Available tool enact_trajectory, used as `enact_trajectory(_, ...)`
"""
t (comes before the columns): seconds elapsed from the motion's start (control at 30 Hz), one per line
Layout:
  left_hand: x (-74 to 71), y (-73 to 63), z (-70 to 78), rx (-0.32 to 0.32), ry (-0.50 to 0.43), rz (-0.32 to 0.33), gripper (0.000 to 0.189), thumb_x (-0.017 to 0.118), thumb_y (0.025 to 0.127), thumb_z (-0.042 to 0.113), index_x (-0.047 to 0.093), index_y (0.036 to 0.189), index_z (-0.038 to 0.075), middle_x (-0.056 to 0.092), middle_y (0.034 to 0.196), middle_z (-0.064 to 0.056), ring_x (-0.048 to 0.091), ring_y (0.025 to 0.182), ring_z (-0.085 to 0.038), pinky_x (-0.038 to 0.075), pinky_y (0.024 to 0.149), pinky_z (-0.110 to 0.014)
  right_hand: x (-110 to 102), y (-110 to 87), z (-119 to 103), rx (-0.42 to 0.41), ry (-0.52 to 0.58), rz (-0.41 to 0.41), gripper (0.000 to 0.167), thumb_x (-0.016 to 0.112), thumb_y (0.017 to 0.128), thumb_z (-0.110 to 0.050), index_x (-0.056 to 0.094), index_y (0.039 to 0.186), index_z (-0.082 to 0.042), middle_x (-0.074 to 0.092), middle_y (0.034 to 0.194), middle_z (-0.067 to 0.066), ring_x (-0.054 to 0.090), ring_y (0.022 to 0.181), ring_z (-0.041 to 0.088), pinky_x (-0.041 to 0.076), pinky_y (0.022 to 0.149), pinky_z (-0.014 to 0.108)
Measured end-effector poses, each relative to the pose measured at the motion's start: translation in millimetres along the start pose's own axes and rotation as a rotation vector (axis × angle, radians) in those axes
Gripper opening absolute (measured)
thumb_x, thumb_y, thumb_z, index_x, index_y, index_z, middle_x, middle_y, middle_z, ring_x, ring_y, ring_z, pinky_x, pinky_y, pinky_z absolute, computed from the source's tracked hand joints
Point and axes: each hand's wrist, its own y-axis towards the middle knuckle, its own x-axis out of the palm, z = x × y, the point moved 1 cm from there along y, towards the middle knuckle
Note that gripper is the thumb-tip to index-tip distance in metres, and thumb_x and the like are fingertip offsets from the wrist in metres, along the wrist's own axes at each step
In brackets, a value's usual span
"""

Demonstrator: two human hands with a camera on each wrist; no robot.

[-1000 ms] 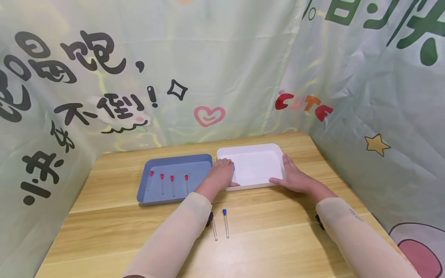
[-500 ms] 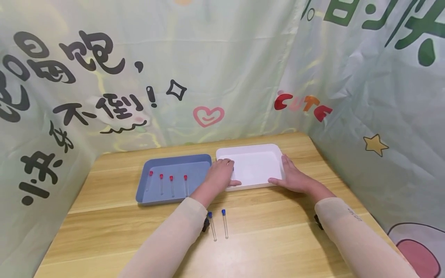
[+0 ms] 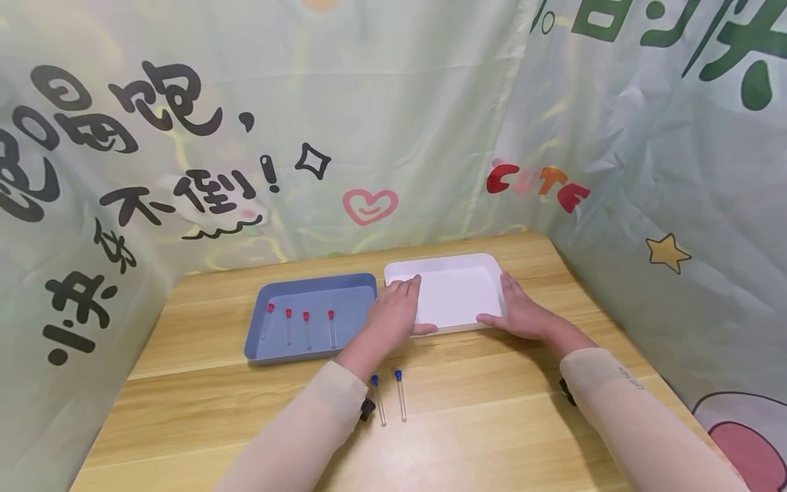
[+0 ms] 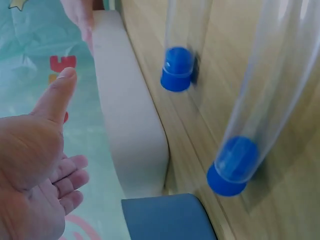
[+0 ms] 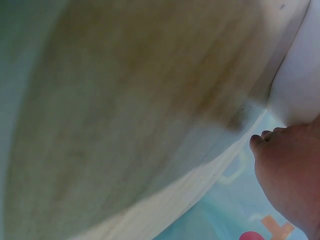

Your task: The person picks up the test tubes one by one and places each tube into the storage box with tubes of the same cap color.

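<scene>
My left hand [image 3: 395,309] reaches over the left end of the white tray [image 3: 462,298], fingers extended and thumb spread along the front rim. The left wrist view shows that hand [image 4: 37,170] with nothing between thumb and fingers. At the opposite end, my right hand [image 3: 524,311] holds the tray's front right corner, thumb at the front rim and fingers along the side wall. Two clear tubes with blue caps, one left [image 3: 380,402] and one right [image 3: 402,396], lie on the table before the tray. The tray's left part is hidden behind my left hand.
A blue-grey tray [image 3: 353,294] stands close by the white one's left. Several red-capped tubes [image 3: 289,328] lie inside it. The wooden table [image 3: 492,410] meets printed fabric [image 3: 424,137] at its back and sides.
My left hand's fingers have straightened and its thumb has shifted right along the rim. A small blue spot seen earlier beside its fingertips is now out of sight. My right hand stays put.
</scene>
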Motion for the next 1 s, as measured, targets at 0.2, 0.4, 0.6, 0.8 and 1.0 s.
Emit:
enact_trajectory(0.2, -4.2, -14.3, 5.2, 0.004, -0.160, 0.012, 0.114, 0.077, 0.092, 0.067, 0.028, 0.170, 0.001, 0.047, 0.170, -0.015, 0.049, 0.156, -0.032, 0.041, 0.132, -0.044, -0.6, -0.7, -1.9, 0.001, 0.005, -0.002, 0.132, 0.069, 0.097, -0.068, -0.007, 0.167, 0.015, -0.005, 0.177, 0.039, 0.004, 0.166, 0.057, 0.015, 0.135, 0.071)
enact_trajectory(0.4, -12.1, -33.1, 13.4, -0.004, -0.272, 0.025, 0.116, 0.079, 0.089, 0.069, 0.029, 0.170, 0.002, 0.040, 0.174, -0.016, 0.042, 0.160, -0.035, 0.044, 0.130, -0.048, -1.2, -0.6, -1.6, -0.002, 0.012, -0.001, 0.133, 0.069, 0.097, -0.068, -0.008, 0.166, 0.015, -0.006, 0.177, 0.040, 0.005, 0.165, 0.058, 0.016, 0.134, 0.072)
enact_trajectory(0.6, -20.9, -51.9, 15.2, 0.021, -0.240, 0.056, 0.115, 0.083, 0.086, 0.066, 0.037, 0.164, -0.004, 0.044, 0.166, -0.021, 0.046, 0.154, -0.038, 0.052, 0.123, -0.047, -0.3, 0.5, 0.2, -0.011, 0.009, 0.005, 0.133, 0.070, 0.097, -0.067, -0.007, 0.166, 0.016, -0.004, 0.176, 0.040, 0.006, 0.164, 0.059, 0.017, 0.134, 0.073)
enact_trajectory(0.8, -32.0, -69.6, 11.7, 0.037, -0.187, 0.053, 0.112, 0.083, 0.087, 0.066, 0.042, 0.160, -0.007, 0.051, 0.160, -0.023, 0.050, 0.149, -0.040, 0.047, 0.127, -0.048, -0.2, -0.4, 0.1, -0.013, 0.015, -0.003, 0.133, 0.069, 0.097, -0.068, -0.008, 0.167, 0.015, -0.006, 0.177, 0.039, 0.004, 0.165, 0.058, 0.015, 0.134, 0.072)
enact_trajectory(1.0, -29.7, -84.8, 5.0, 0.047, -0.150, 0.023, 0.107, 0.082, 0.088, 0.066, 0.046, 0.157, -0.007, 0.054, 0.159, -0.024, 0.051, 0.149, -0.040, 0.043, 0.130, -0.050, -0.1, -0.1, 2.7, -0.005, 0.013, -0.007, 0.133, 0.067, 0.098, -0.069, -0.010, 0.167, 0.014, -0.007, 0.177, 0.038, 0.003, 0.166, 0.057, 0.014, 0.134, 0.072)
